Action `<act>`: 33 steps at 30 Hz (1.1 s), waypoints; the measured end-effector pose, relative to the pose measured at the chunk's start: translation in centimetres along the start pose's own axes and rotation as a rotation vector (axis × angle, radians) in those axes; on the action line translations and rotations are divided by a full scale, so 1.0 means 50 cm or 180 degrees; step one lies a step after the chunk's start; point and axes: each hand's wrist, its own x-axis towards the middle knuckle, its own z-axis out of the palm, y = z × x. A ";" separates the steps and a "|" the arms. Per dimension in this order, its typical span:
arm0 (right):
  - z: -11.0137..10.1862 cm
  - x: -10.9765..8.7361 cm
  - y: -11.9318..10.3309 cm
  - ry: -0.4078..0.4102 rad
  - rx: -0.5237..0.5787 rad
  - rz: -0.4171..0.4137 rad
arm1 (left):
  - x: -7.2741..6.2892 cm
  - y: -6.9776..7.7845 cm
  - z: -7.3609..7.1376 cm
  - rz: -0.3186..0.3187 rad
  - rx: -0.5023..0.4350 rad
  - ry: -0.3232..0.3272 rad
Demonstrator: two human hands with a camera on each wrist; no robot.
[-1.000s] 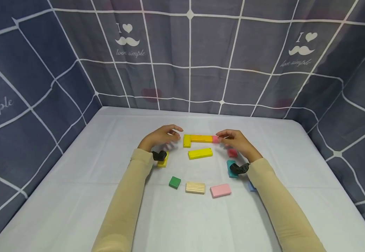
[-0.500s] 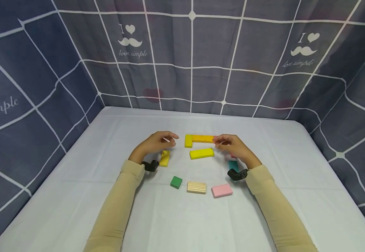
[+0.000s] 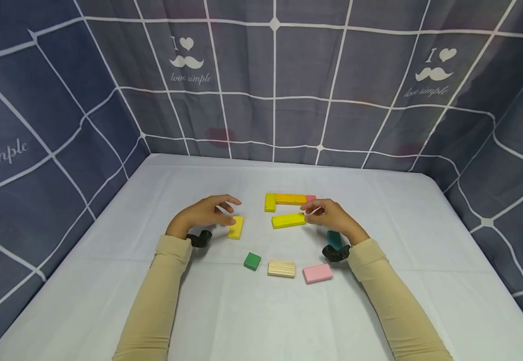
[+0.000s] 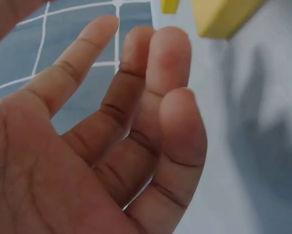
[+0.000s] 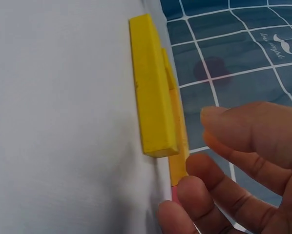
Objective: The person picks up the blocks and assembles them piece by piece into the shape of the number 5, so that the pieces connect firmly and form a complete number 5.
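Observation:
My left hand [image 3: 207, 210] hovers over the table beside a short yellow block [image 3: 236, 228], its fingers loosely bent and holding nothing. My right hand [image 3: 331, 216] is close to the right end of a long yellow block [image 3: 287, 220]. In the right wrist view its thumb and fingertips stand apart, with nothing between them, near that long yellow block [image 5: 153, 92]. Behind lies a joined row: a yellow block [image 3: 270, 202], an orange block [image 3: 290, 199] and a pink-red block [image 3: 311, 198], partly covered by the right hand. A teal block [image 3: 334, 239] shows beneath the right wrist.
Nearer the person lie a green block [image 3: 252, 261], a ridged wooden block [image 3: 281, 269] and a pink block [image 3: 317, 274]. A white cloth covers the table [image 3: 261, 321]. A dark checked curtain [image 3: 243, 60] hangs behind and along both sides.
The right hand has come away from the pink-red block at the row's end and moved toward the person. The left hand has drawn left and nearer, away from the row.

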 end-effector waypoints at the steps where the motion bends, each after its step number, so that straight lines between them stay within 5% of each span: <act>1: 0.001 0.001 0.002 -0.0007 -0.0001 -0.0002 | 0.000 -0.004 -0.002 -0.0031 0.0002 -0.0032; 20: 0.013 0.011 0.021 0.0059 -0.0284 0.0036 | 0.004 -0.021 0.006 -0.0535 -0.0136 -0.0241; 33: 0.001 0.002 0.017 0.0040 -0.0353 0.0047 | 0.010 -0.018 0.017 -0.0665 0.0075 -0.0073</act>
